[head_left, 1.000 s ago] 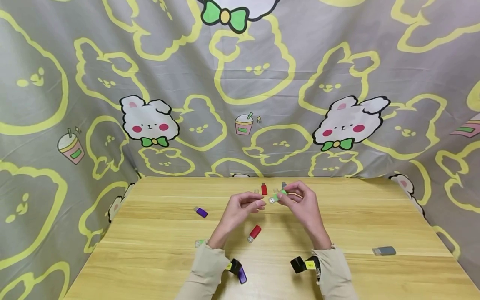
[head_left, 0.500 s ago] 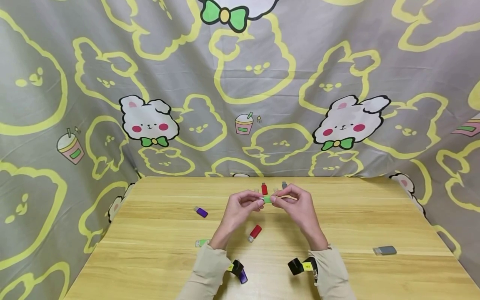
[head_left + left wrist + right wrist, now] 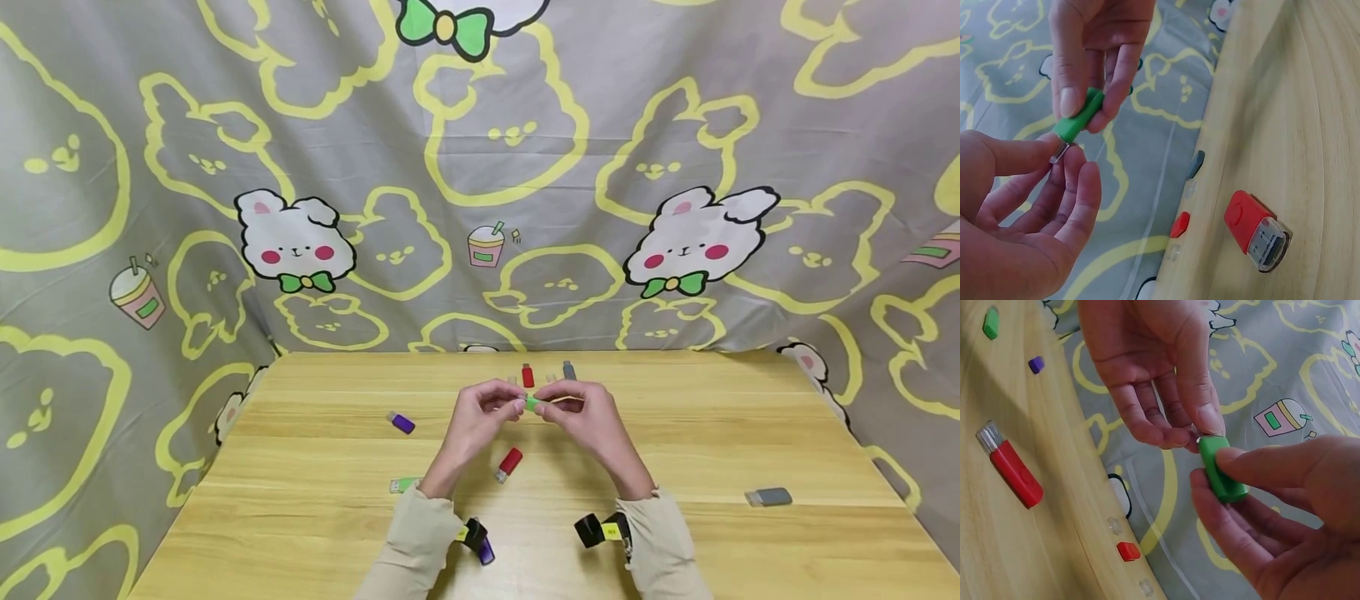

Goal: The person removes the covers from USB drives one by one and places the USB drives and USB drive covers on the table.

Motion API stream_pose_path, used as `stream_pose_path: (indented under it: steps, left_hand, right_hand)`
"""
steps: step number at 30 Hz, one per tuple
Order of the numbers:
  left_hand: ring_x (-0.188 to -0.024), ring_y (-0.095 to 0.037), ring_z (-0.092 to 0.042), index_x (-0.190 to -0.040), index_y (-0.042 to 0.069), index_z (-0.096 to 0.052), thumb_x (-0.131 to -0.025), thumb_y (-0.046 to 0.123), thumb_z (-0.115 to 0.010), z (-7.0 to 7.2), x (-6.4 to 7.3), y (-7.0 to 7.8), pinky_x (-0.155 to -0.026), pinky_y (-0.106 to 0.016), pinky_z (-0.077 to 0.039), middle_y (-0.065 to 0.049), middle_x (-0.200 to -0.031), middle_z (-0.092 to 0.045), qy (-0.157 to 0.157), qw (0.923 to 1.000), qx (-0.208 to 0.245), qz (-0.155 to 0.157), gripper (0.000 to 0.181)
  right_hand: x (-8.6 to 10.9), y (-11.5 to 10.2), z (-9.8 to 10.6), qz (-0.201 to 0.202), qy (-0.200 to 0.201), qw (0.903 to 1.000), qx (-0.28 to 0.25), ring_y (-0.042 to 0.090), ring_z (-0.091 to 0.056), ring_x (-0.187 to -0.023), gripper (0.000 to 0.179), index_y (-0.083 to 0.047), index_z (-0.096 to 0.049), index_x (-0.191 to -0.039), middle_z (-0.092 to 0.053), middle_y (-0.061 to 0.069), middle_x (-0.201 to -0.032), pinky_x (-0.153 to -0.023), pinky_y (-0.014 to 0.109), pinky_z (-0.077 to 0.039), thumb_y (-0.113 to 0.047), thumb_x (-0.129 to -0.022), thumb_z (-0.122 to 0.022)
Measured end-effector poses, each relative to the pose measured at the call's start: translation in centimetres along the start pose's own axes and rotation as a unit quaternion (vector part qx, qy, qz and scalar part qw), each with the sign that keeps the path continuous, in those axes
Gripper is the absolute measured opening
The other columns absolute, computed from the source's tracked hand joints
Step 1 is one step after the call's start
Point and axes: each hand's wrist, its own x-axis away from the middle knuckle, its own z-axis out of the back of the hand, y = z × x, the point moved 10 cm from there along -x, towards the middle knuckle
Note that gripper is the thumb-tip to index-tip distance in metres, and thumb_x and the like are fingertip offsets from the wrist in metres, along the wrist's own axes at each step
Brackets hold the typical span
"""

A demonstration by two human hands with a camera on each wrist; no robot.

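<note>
Above the table, both hands meet at a green USB flash drive (image 3: 532,403). My right hand (image 3: 588,415) pinches its green body (image 3: 1225,478) between thumb and fingers. At the metal connector (image 3: 1059,152), my left hand (image 3: 482,413) pinches with thumb and fingertips. Whether a clear cap sits on that connector is hidden by the fingers. Below the hands on the table lies a red USB flash drive (image 3: 509,465), its connector (image 3: 1267,244) looking covered by a clear cap. Behind the hands lie another red flash drive (image 3: 528,375) and a grey one (image 3: 568,370).
Small clear pieces (image 3: 1114,525) lie by the far red drive. A purple flash drive (image 3: 402,423) and a green one (image 3: 405,484) are at left. Another purple one (image 3: 486,551) lies near the left wrist. A grey drive (image 3: 769,497) lies far right. Patterned cloth (image 3: 495,167) hangs behind the table.
My right hand has moved left with the green flash drive, bringing its connector to the left fingertips, which now pinch it. Afterwards the right hand sank slightly.
</note>
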Motion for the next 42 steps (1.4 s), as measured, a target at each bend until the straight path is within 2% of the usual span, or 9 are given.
stream_pose_path:
  steps: [6, 10, 17, 24, 30, 33, 38, 42]
  left_hand:
    - [-0.079, -0.018, -0.067, -0.102, -0.004, -0.075, -0.093, -0.004, -0.070, -0.1, 0.0, -0.1, -0.080, -0.044, -0.061, -0.016, -0.093, -0.072, -0.009, 0.9998, -0.020, 0.000, 0.009]
    - [-0.078, -0.015, -0.065, -0.101, -0.005, -0.074, -0.093, -0.005, -0.070, -0.1, 0.0, -0.3, -0.079, -0.042, -0.061, -0.017, -0.092, -0.072, -0.014, 0.9997, -0.020, 0.002, 0.009]
    - [-0.076, -0.016, -0.064, -0.101, -0.004, -0.075, -0.093, -0.004, -0.071, -0.2, 0.0, -0.4, -0.069, -0.020, -0.056, -0.018, -0.091, -0.072, -0.012, 0.9997, -0.018, 0.005, 0.008]
    - [-0.075, -0.017, -0.065, -0.099, -0.005, -0.075, -0.092, -0.006, -0.071, -0.1, 0.1, -0.2, -0.069, -0.023, -0.057, -0.018, -0.091, -0.072, 0.000, 0.9998, -0.020, 0.006, 0.008]
    - [-0.075, -0.017, -0.066, -0.099, -0.003, -0.076, -0.092, -0.005, -0.072, 0.1, 0.0, -0.3, -0.073, -0.030, -0.061, -0.015, -0.090, -0.072, 0.001, 0.9996, -0.026, 0.011, 0.008]
    - [-0.075, -0.016, -0.067, -0.101, -0.004, -0.075, -0.093, -0.004, -0.071, 1.1, -0.1, -0.3, -0.072, -0.030, -0.061, -0.016, -0.092, -0.072, 0.018, 0.9994, -0.029, 0.010, 0.009]
    - [-0.073, -0.016, -0.066, -0.100, -0.007, -0.073, -0.092, -0.008, -0.070, 3.9, -0.1, 0.4, -0.069, -0.028, -0.061, -0.019, -0.090, -0.071, 0.072, 0.9971, -0.023, -0.011, 0.008]
    - [-0.074, -0.017, -0.068, -0.102, -0.010, -0.072, -0.093, -0.006, -0.070, 4.1, -0.3, 0.5, -0.071, -0.028, -0.061, -0.021, -0.091, -0.071, 0.055, 0.9981, -0.026, -0.015, 0.010]
  right_hand:
    - [0.0, -0.1, -0.2, 0.010, -0.007, 0.9990, 0.044, 0.023, -0.074, -0.081, 0.010, -0.001, -0.079, -0.097, -0.076, 0.014, -0.099, -0.068, 0.023, -0.059, -0.001, -0.087, -0.081]
    - [-0.1, 0.0, -0.4, 0.011, -0.015, 0.9973, 0.071, 0.020, -0.073, -0.081, 0.010, -0.003, -0.079, -0.097, -0.076, 0.010, -0.097, -0.068, 0.023, -0.059, -0.003, -0.087, -0.081]
    - [-0.1, 0.4, -0.3, 0.005, -0.029, 0.9974, 0.066, 0.018, -0.074, -0.082, 0.010, -0.005, -0.079, -0.097, -0.075, 0.008, -0.097, -0.070, 0.025, -0.059, -0.005, -0.088, -0.081]
    - [-0.1, 0.4, -0.2, 0.006, -0.035, 0.9975, 0.061, 0.017, -0.073, -0.082, 0.010, -0.006, -0.079, -0.098, -0.075, 0.006, -0.096, -0.070, 0.025, -0.059, -0.006, -0.088, -0.081]
    - [-0.1, 0.4, -0.2, 0.004, -0.039, 0.9976, 0.056, 0.017, -0.073, -0.082, 0.010, -0.006, -0.079, -0.098, -0.076, 0.006, -0.095, -0.070, 0.025, -0.059, -0.006, -0.088, -0.081]
    - [-0.1, 0.7, 0.7, -0.005, -0.035, 0.9970, 0.069, 0.018, -0.073, -0.081, 0.010, -0.005, -0.078, -0.098, -0.076, 0.007, -0.093, -0.069, 0.027, -0.060, -0.006, -0.089, -0.081]
    - [0.4, 1.9, 3.9, -0.030, -0.007, 0.9971, 0.070, 0.024, -0.074, -0.082, 0.009, -0.001, -0.077, -0.098, -0.075, 0.012, -0.094, -0.070, 0.032, -0.061, -0.001, -0.089, -0.078]
    - [0.7, 2.3, 4.9, -0.025, -0.014, 0.9984, 0.048, 0.031, -0.074, -0.088, 0.017, 0.003, -0.075, -0.109, -0.074, 0.017, -0.102, -0.075, 0.035, -0.062, -0.001, -0.092, -0.076]
